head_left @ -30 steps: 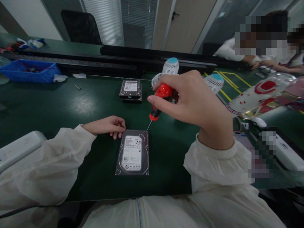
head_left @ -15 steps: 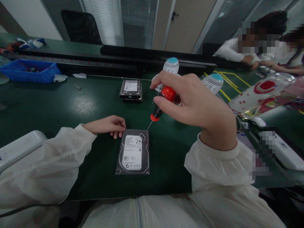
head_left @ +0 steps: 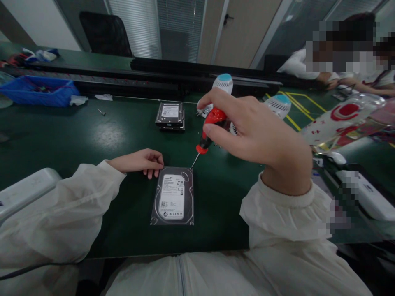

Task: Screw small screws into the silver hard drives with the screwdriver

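A hard drive (head_left: 172, 196) lies flat on the green table, its white label facing up. At its far left corner is my left hand (head_left: 150, 163), fingers curled, with the thumb and forefinger against the edge. My right hand (head_left: 247, 127) is closed around the red and black handle of a screwdriver (head_left: 202, 144), thumb on one side and fingers on the other. The thin shaft slants down, and its tip meets the drive's far right corner. Whatever screw sits under the tip is too small to make out.
Two stacked hard drives (head_left: 170, 115) stand farther back. White, blue-topped containers (head_left: 222, 84) are behind my right hand. At the left is a blue bin (head_left: 40, 91), with a small metal piece (head_left: 101, 112) nearby. A bottle (head_left: 342, 123) is at the right; co-workers sit beyond.
The screwdriver handle has turned in my right hand, showing more red along its side. My right hand has shifted slightly to the right, while the left hand and the drive keep their places.
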`<state>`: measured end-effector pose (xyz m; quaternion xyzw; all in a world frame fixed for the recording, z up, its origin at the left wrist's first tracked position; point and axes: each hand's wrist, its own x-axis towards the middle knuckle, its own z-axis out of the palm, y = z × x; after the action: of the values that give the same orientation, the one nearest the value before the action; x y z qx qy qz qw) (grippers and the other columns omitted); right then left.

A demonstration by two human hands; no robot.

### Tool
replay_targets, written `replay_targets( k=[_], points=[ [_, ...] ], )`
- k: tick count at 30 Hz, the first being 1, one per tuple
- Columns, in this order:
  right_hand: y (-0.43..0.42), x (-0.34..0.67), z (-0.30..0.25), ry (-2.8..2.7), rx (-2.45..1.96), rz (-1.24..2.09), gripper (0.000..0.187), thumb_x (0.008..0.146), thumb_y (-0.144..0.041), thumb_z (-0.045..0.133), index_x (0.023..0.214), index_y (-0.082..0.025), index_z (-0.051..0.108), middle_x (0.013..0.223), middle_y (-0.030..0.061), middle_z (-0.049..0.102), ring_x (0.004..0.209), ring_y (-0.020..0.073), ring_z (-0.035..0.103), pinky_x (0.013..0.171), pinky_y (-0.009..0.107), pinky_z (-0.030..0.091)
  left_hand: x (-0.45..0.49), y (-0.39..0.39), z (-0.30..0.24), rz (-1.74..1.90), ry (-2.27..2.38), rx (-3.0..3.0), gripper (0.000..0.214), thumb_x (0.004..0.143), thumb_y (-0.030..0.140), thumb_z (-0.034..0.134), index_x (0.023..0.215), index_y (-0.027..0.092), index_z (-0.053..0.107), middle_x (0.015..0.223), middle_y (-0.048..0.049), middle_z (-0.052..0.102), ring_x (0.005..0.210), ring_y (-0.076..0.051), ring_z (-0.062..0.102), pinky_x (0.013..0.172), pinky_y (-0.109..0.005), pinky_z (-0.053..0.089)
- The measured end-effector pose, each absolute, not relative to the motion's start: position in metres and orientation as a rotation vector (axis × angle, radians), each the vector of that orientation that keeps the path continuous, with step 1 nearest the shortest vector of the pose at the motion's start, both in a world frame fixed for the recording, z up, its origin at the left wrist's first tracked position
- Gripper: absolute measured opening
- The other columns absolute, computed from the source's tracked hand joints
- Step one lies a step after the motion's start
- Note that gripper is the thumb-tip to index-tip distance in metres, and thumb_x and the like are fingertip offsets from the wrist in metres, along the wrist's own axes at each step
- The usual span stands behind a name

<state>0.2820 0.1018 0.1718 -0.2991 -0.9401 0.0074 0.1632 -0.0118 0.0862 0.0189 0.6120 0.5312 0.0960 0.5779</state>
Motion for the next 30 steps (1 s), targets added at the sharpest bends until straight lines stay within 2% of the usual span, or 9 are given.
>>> replay_targets(
  k=[3,6,8,15,18,21,25,28,30],
  points=[
    [0.1037,0.2808,0.1710,-2.628,-0.933,-0.061,0.043,0.098,-0.056,0.043,0.108,-0.018,0.062,0.071,0.0017,0.053,0.063,0.0129,0.040,0.066,0.032,0.025,-0.0116,0.0863,0.0188,0.220,1.244,1.438,0.022,0.089,0.040,0.071,0.086,0.019,0.065,0.070,0.0000,0.071,0.056,-0.011,0.063,0.047,-0.020,0.044],
    [0.1055,0.2819,0.1718,-2.661,-0.859,-0.021,0.027,0.092,-0.039,0.051,0.107,-0.019,0.061,0.071,0.0007,0.052,0.062,0.0125,0.040,0.067,0.031,0.027,-0.0113,0.0860,0.0185,0.223,1.245,1.446,0.021,0.089,0.039,0.070,0.086,0.019,0.064,0.068,0.0003,0.071,0.055,-0.011,0.062,0.047,-0.019,0.043],
    [0.1060,0.2832,0.1724,-2.702,-0.804,0.037,0.032,0.087,-0.032,0.053,0.115,-0.019,0.059,0.074,0.0002,0.054,0.064,0.0125,0.041,0.068,0.031,0.030,-0.0109,0.0856,0.0185,0.229,1.243,1.451,0.022,0.089,0.040,0.071,0.085,0.019,0.064,0.067,0.0006,0.070,0.054,-0.011,0.062,0.046,-0.019,0.043],
    [0.1062,0.2821,0.1719,-2.647,-0.858,-0.028,0.043,0.094,-0.057,0.049,0.087,-0.017,0.063,0.067,0.0009,0.055,0.060,0.0101,0.038,0.064,0.031,0.026,-0.0116,0.0864,0.0179,0.220,1.245,1.449,0.026,0.086,0.045,0.073,0.085,0.020,0.064,0.070,0.0003,0.071,0.057,-0.012,0.063,0.048,-0.021,0.044],
    [0.1063,0.2836,0.1723,-2.674,-0.806,-0.008,0.029,0.089,-0.041,0.055,0.104,-0.018,0.064,0.070,0.0000,0.054,0.061,0.0111,0.040,0.065,0.031,0.029,-0.0121,0.0865,0.0173,0.224,1.242,1.445,0.025,0.086,0.044,0.072,0.086,0.020,0.064,0.070,0.0004,0.071,0.057,-0.012,0.063,0.048,-0.021,0.044],
    [0.1061,0.2848,0.1728,-2.713,-0.777,0.051,0.040,0.087,-0.039,0.056,0.120,-0.017,0.058,0.078,0.0011,0.057,0.065,0.0122,0.043,0.067,0.031,0.030,-0.0118,0.0861,0.0175,0.226,1.242,1.443,0.023,0.087,0.042,0.072,0.086,0.020,0.064,0.070,0.0003,0.071,0.057,-0.012,0.063,0.048,-0.021,0.043],
    [0.1057,0.2841,0.1732,-2.662,-0.864,0.006,0.043,0.097,-0.056,0.045,0.104,-0.018,0.064,0.073,0.0022,0.057,0.063,0.0119,0.042,0.066,0.032,0.028,-0.0123,0.0859,0.0173,0.221,1.249,1.451,0.022,0.089,0.041,0.070,0.086,0.020,0.064,0.071,0.0000,0.072,0.057,-0.012,0.064,0.048,-0.021,0.044],
    [0.1054,0.2847,0.1740,-2.668,-0.822,0.027,0.032,0.092,-0.041,0.051,0.108,-0.017,0.062,0.076,0.0023,0.057,0.064,0.0123,0.042,0.067,0.033,0.030,-0.0134,0.0867,0.0164,0.216,1.244,1.448,0.020,0.091,0.039,0.068,0.087,0.020,0.064,0.071,0.0004,0.071,0.057,-0.011,0.063,0.048,-0.020,0.044],
    [0.1053,0.2855,0.1746,-2.693,-0.801,0.077,0.036,0.086,-0.034,0.053,0.116,-0.016,0.059,0.077,0.0015,0.055,0.064,0.0121,0.041,0.068,0.033,0.031,-0.0138,0.0872,0.0161,0.212,1.242,1.444,0.019,0.092,0.038,0.068,0.088,0.020,0.064,0.070,0.0008,0.071,0.056,-0.010,0.063,0.048,-0.019,0.043]
  ],
)
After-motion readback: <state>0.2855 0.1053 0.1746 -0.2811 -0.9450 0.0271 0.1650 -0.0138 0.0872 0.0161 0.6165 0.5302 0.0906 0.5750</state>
